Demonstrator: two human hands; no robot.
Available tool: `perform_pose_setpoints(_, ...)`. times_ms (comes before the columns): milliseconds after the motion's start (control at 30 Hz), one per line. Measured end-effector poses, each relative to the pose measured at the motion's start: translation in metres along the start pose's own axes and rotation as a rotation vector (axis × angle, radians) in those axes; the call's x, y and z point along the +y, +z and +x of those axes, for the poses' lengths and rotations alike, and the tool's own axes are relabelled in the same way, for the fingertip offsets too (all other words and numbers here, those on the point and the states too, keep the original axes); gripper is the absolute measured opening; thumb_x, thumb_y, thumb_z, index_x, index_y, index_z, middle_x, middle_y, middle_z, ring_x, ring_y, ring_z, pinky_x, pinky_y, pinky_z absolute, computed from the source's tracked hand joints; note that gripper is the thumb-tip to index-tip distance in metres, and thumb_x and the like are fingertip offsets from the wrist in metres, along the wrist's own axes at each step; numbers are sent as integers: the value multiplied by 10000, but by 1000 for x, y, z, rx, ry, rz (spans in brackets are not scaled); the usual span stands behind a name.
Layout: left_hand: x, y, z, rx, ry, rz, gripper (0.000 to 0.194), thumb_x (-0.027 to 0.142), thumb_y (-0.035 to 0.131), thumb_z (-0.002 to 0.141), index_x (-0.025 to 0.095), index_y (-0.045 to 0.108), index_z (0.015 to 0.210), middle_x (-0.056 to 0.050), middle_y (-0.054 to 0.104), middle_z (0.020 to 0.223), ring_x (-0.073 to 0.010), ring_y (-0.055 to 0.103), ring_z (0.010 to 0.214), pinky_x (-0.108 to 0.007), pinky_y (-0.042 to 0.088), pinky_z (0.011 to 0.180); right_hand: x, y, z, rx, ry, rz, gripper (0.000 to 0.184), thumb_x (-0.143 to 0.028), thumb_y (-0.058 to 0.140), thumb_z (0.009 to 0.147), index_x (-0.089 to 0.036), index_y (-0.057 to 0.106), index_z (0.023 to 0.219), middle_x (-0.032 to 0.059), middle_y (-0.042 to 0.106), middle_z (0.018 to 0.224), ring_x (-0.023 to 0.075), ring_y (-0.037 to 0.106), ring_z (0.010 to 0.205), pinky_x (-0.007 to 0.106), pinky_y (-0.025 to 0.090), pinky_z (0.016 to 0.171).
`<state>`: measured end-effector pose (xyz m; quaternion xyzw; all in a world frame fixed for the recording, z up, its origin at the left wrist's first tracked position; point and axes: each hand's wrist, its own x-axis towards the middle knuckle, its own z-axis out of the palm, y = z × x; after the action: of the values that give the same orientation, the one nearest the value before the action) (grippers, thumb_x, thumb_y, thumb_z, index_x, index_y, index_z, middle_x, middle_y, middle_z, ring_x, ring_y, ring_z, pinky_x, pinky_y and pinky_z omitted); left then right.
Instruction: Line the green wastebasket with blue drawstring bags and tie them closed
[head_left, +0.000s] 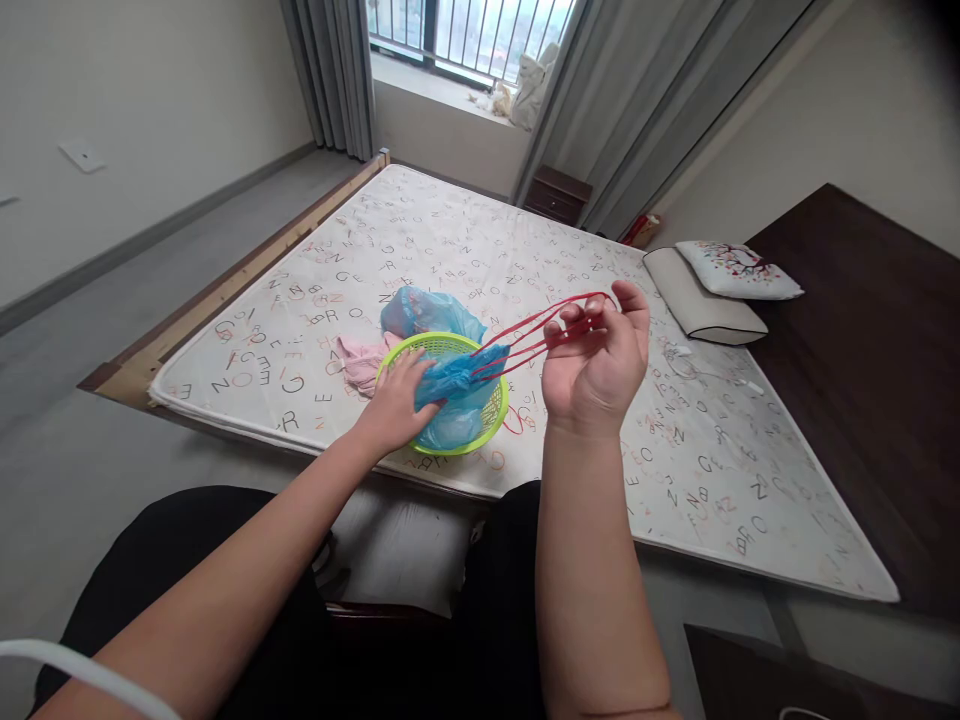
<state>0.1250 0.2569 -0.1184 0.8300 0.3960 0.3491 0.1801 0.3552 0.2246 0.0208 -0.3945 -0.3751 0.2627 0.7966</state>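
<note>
On the letter-print mattress (465,230), 1 lime-green mesh basket (495,410) is seen, with a blue plastic bag (454,395) bunched in it. The bag is pressed down by the L hand (394,400), fingers slightly spread. The R hand (596,360) is held up over the mattress, fingers curled and hooked through red cords (525,330), which are pulled taut from the bag. Behind the basket, a paler blue plastic mass (431,315) is seen; can't tell if it's a 2nd bag. 1 pink cloth (364,362) is tucked against the rim. Further off, 2 pillows (705,290) are laid by the mattress edge, nothing blocking the hands.
</note>
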Motion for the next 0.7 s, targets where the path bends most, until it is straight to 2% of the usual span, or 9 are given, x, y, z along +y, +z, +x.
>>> perform_pose_setpoints(67, 14, -9, -3, 152, 110, -50, 569, 353, 657, 877, 219, 534, 1417, -167, 514, 1529, -361, 432, 1464, -626, 367, 1185, 1, 3, -1, -7, 0, 20, 211, -392, 608, 897, -316, 563, 1089, -28, 584, 851, 138, 656, 776, 279, 546, 645)
perform_pose_setpoints(133, 31, -14, -7, 194, 307, -115, 462, 311, 622, 886, 274, 591, 1346, -108, 644, 1372, -312, 556, 1351, -564, 432, 1151, 2, 5, -2, -18, -6, 10, 203, -395, 598, 910, -319, 564, 1095, -28, 582, 852, 132, 649, 755, 279, 548, 644)
perform_pose_setpoints(167, 39, -14, -9, 135, 406, -145, 405, 287, 602, 896, 296, 625, 1300, -82, 696, 1277, -288, 617, 1269, -532, 468, 1118, 2, 6, -3, -31, -8, -8, 203, -405, 588, 919, -323, 564, 1103, -27, 585, 859, 131, 647, 753, 280, 549, 645)
perform_pose_setpoints(233, 50, -7, -13, -102, 510, -164, 356, 262, 558, 939, 305, 657, 1279, -64, 736, 1203, -258, 671, 1176, -479, 512, 1059, 1, 10, -6, -69, -8, -50, 212, -436, 567, 936, -333, 565, 1121, -23, 595, 883, 131, 647, 753, 283, 551, 641)
perform_pose_setpoints(333, 50, 10, -16, -417, 332, -15, 338, 339, 517, 1011, 249, 675, 1296, -117, 723, 1268, -289, 695, 1137, -457, 539, 982, -4, 17, -13, -131, 19, -72, 215, -454, 561, 946, -344, 565, 1131, -21, 603, 911, 126, 640, 739, 278, 548, 628)
perform_pose_setpoints(433, 33, 20, -15, -525, 73, 164, 326, 421, 551, 1004, 202, 741, 1154, -161, 734, 1224, -331, 735, 1007, -462, 556, 889, -8, 22, -17, -150, 51, -52, 185, -422, 570, 947, -335, 567, 1111, -21, 597, 910, 111, 625, 708, 266, 544, 625)
perform_pose_setpoints(500, 24, 17, -12, -520, 55, 191, 268, 373, 570, 998, 204, 748, 1105, -145, 755, 1155, -324, 740, 984, -446, 552, 877, -7, 22, -17, -144, 78, -58, 154, -391, 574, 945, -322, 569, 1083, -24, 596, 901, 101, 613, 691, 257, 542, 627)
perform_pose_setpoints(567, 24, 8, -8, -471, 143, 163, 239, 295, 536, 1011, 220, 737, 1117, -112, 772, 1082, -291, 739, 978, -409, 552, 868, -4, 19, -14, -145, 121, -92, 123, -362, 590, 935, -307, 579, 1045, -28, 601, 884, 95, 606, 681, 249, 542, 632)
perform_pose_setpoints(700, 41, -14, -2, -236, 303, 48, 265, 246, 479, 1017, 233, 716, 1134, -73, 765, 974, -234, 732, 899, -365, 572, 820, 2, 14, -12, -207, 230, -177, 108, -328, 645, 911, -284, 617, 1005, -24, 652, 873, 104, 632, 716, 257, 557, 674)
